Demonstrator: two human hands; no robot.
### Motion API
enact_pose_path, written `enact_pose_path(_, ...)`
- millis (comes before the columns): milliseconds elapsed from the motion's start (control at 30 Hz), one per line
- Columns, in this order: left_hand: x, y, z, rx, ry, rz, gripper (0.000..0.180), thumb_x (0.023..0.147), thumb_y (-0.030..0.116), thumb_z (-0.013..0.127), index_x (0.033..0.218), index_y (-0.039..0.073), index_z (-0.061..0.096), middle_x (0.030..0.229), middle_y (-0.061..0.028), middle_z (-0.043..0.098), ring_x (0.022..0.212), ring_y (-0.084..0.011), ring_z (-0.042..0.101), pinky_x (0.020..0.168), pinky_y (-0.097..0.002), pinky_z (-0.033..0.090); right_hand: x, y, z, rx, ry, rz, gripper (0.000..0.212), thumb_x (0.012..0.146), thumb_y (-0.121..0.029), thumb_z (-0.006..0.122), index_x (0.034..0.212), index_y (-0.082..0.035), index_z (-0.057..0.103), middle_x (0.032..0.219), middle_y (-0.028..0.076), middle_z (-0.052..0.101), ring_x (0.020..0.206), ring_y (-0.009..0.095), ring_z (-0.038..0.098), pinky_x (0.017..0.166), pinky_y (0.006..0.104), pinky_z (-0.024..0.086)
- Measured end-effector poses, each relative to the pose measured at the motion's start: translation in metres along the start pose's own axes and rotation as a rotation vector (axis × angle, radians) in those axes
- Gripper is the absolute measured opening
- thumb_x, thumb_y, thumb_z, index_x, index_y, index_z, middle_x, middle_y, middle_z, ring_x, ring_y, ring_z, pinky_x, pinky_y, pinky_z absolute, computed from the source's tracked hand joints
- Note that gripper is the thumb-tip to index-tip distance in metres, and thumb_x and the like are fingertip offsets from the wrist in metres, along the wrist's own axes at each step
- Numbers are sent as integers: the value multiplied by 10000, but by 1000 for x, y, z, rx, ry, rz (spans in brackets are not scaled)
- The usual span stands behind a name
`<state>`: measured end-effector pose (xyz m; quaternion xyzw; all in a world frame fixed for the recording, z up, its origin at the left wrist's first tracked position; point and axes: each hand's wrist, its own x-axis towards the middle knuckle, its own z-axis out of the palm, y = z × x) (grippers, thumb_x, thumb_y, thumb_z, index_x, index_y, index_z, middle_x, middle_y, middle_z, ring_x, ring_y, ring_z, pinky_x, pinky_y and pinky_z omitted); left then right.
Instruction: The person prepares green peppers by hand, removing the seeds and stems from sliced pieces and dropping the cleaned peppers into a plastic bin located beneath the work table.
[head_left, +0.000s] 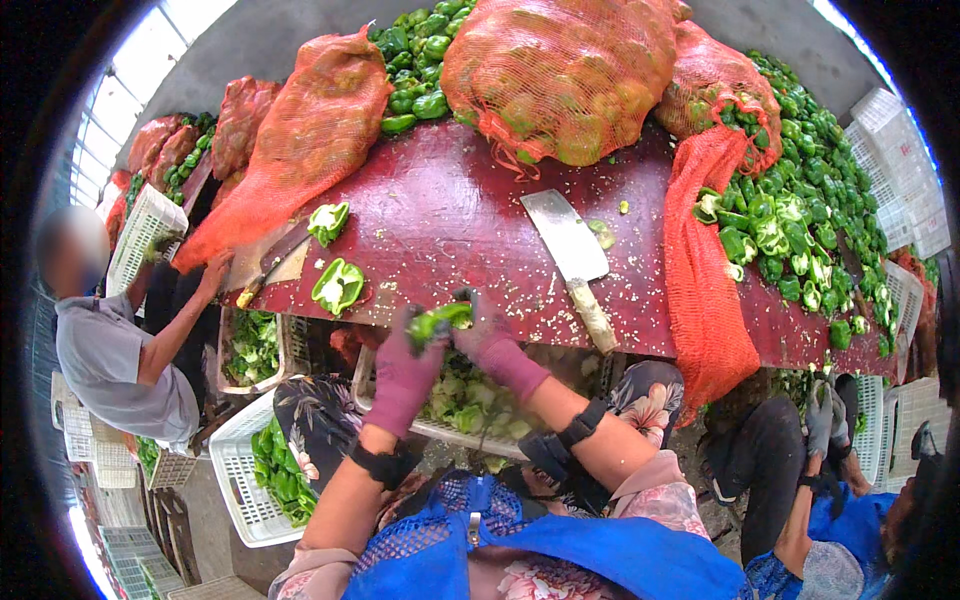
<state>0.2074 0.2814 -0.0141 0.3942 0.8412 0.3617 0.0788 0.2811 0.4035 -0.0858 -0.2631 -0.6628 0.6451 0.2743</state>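
My left hand point(405, 362), in a purple glove with dark fingertips, grips a green bell pepper point(436, 322) over the near edge of the dark red table point(440, 230). The gloved right hand point(497, 348) closes on the pepper's other end; its fingers are slightly blurred. Two cut bell pepper halves, one upper point(328, 223) and one lower point(338, 286), lie to the left with pale insides showing. On the right rests a cleaver point(568, 240), its worn handle pointing toward me. Below my hands, a crate point(430, 432) holds pale green pepper scraps.
Red mesh sacks of peppers, a large one point(560, 75) and a slimmer one point(325, 115), stand behind. An orange-red mesh sack point(705, 280) drapes over the edge. Green peppers point(810, 180) heap at right. A white crate point(240, 470) stands lower left. Co-workers are at left point(130, 360) and right point(840, 530).
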Motion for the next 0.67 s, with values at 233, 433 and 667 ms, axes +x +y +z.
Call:
enact_pose_path(233,23,-30,-13,-329,55,-201,423,867,242,672,1196,11,542,1034,-59,622,899,-103,549,783,-258,465,-13,-24,-10,39,-41,-25,553,708,-128,698,1217,-18,515,1043,137,621,966,226,605,856,342,499)
enact_pose_path(433,16,-18,-15,-452,37,-172,391,856,192,664,1187,12,557,1021,-50,628,882,-105,565,774,-256,475,0,-8,-21,565,-184,170,441,772,-97,692,1185,-29,554,1031,64,633,905,147,600,803,280,506)
enact_pose_path(667,14,-52,-17,-1133,-88,-624,429,860,198,640,1260,71,547,1082,-44,622,936,-161,601,850,-294,486,-4,-17,-15,449,-199,-7,472,799,-123,675,1248,-58,545,1138,75,608,1035,161,561,872,289,483)
